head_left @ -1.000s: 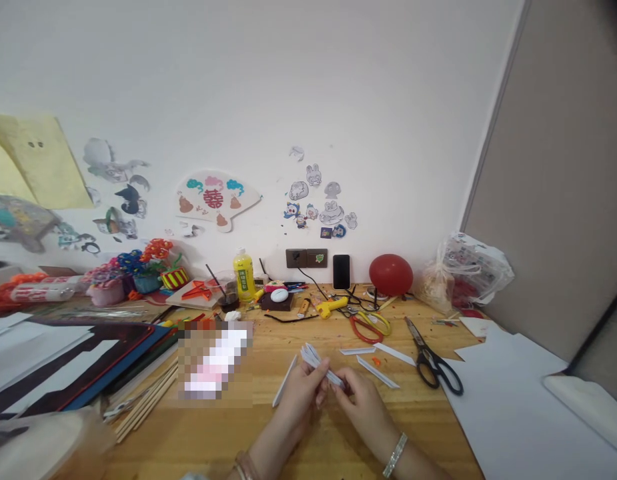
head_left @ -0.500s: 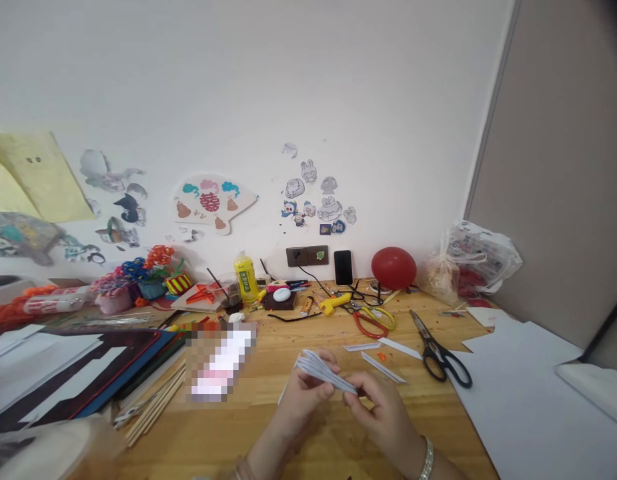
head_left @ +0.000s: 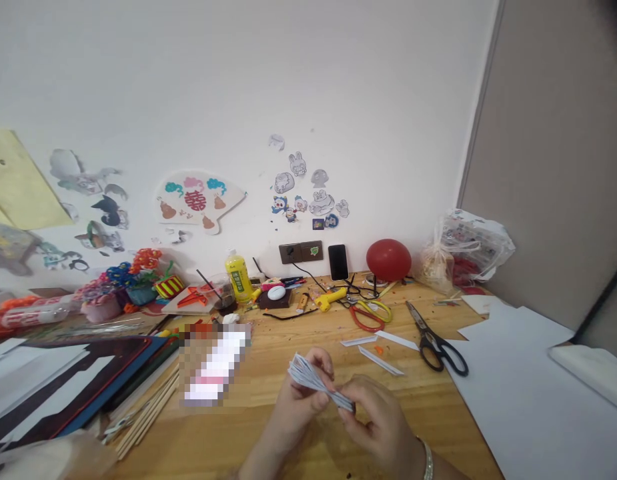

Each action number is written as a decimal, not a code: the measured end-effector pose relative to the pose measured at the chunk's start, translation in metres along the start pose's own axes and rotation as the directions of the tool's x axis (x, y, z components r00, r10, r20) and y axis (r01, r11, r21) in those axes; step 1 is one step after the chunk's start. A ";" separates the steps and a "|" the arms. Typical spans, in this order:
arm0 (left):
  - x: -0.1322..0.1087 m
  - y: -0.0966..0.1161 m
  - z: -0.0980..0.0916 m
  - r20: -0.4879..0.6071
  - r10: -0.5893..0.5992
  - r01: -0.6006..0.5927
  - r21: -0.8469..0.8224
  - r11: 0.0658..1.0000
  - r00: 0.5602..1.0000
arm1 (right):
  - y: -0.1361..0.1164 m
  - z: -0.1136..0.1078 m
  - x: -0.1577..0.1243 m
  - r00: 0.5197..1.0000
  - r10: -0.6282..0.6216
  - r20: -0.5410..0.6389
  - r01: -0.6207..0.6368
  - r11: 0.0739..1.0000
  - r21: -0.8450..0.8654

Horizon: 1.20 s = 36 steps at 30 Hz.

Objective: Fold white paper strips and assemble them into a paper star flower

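Both of my hands hold a small bundle of folded white paper strips low over the wooden table. My left hand is closed around the bundle's middle from below. My right hand pinches the bundle's lower right end, and a bracelet shows on that wrist. The strips fan out toward the upper left. Two loose white strips lie on the table just beyond my hands.
Black-handled scissors and red and yellow scissors lie to the right, beside large white sheets. A red balloon, phone, yellow glue gun and yellow bottle line the wall. Wooden sticks and folders lie at left.
The bundle has tilted flatter and sunk closer to me. My right hand has slid to its lower right end, while the view has swung slightly right and up.
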<state>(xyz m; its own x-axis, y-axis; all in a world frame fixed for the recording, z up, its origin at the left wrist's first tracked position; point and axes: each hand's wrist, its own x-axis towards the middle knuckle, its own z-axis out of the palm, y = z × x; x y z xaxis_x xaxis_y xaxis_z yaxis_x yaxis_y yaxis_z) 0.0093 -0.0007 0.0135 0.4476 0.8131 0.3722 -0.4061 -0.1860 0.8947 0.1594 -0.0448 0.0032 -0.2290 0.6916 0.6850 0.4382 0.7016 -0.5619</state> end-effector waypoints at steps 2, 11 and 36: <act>-0.002 0.001 0.002 0.010 -0.038 0.038 -0.043 0.998 0.999 | -0.002 0.000 -0.002 1.000 -0.031 -0.002 0.031 0.998 0.062; -0.003 0.005 0.004 0.134 -0.167 0.194 -0.225 0.955 0.977 | 0.001 -0.002 0.001 0.969 0.218 -0.116 -0.163 0.919 0.359; -0.001 -0.010 0.000 0.179 -0.269 0.304 -0.206 0.930 0.946 | 0.023 -0.027 0.019 0.995 0.088 -0.055 -0.078 0.984 0.157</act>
<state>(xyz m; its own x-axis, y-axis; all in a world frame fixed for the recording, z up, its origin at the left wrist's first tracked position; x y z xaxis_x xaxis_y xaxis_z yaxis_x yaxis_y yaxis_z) 0.0129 0.0000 0.0045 0.6754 0.7209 0.1555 -0.4060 0.1875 0.8944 0.1885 -0.0201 0.0164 -0.1412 0.7401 0.6575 0.3124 0.6635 -0.6798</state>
